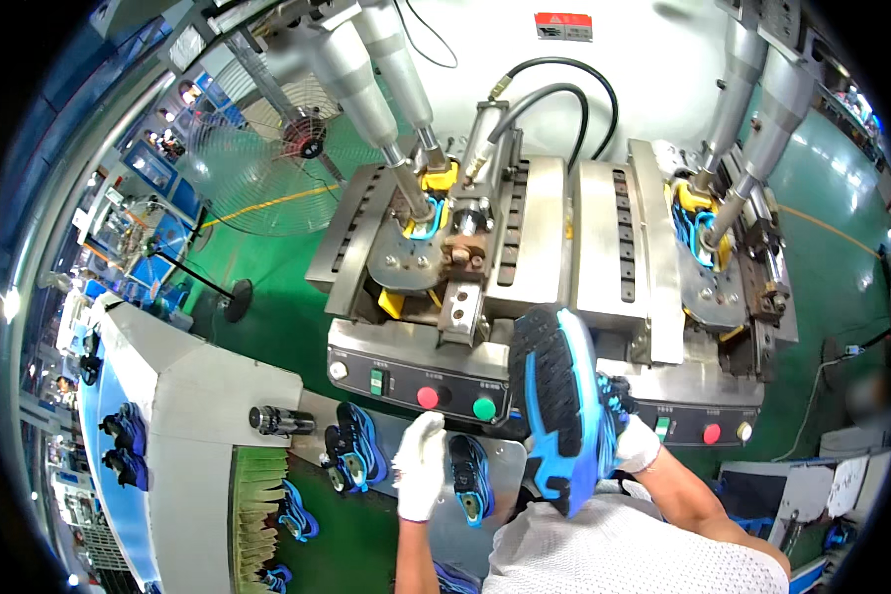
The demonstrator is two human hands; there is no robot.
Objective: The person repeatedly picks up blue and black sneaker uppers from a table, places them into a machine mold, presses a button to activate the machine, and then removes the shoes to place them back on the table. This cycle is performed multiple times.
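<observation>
My right hand point(639, 445), in a white glove, grips a black and blue running shoe point(556, 396) by its upper. The shoe is raised in front of the press, its black and blue sole turned up and leftward. My left hand point(421, 465), also gloved in white, is just below the control panel point(396, 380), with fingers reaching toward it and nothing visible in them. Near that hand are the red button point(427, 397) and the green button point(484, 408). A single shoe point(471, 479) lies on the grey shelf to its right, and more shoes point(356, 447) lie to its left.
Two metal press stations stand ahead, the left clamp point(406, 259) and the right clamp point(708, 287) each on blue-edged shoe parts. At left, a conveyor point(257, 495) with green-yellow strips carries shoes beside a grey housing point(198, 396). A large fan point(257, 148) stands behind.
</observation>
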